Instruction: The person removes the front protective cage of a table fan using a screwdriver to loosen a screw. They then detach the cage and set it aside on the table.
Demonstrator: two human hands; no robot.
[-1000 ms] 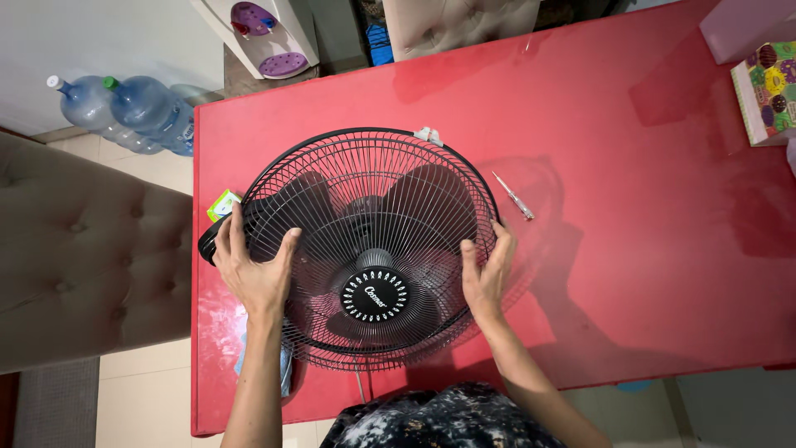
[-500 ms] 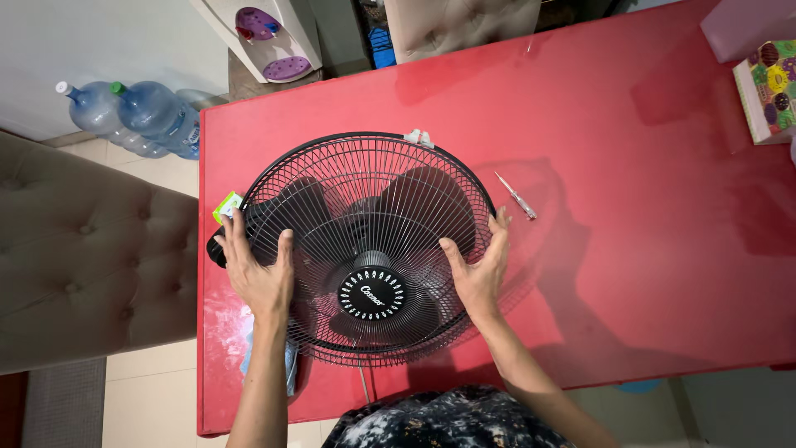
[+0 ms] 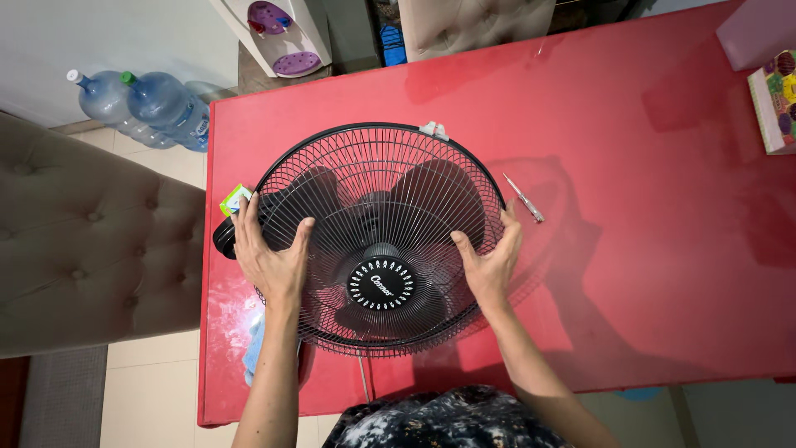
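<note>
A black electric fan [image 3: 381, 178] lies face up on a red table [image 3: 630, 166], its round wire grille showing dark blades and a round centre badge. My left hand [image 3: 269, 253] is spread flat on the grille's left side, fingers apart. On the grille's right side my right hand [image 3: 491, 261] rests the same way, palm down with the thumb pointing inward. Neither hand closes around anything. A small screwdriver [image 3: 524, 198] with a clear handle lies on the table just right of the fan.
A small green and white box [image 3: 234, 199] sits at the table's left edge beside the fan. Two blue water jugs [image 3: 141, 108] stand on the floor at upper left. A grey tufted seat [image 3: 83, 249] is left; a colourful box [image 3: 778, 99] is far right.
Both hands have shifted slightly on the grille, the right one sliding in from the rim onto the wires. The fan sits a little higher in view as the camera moved.
</note>
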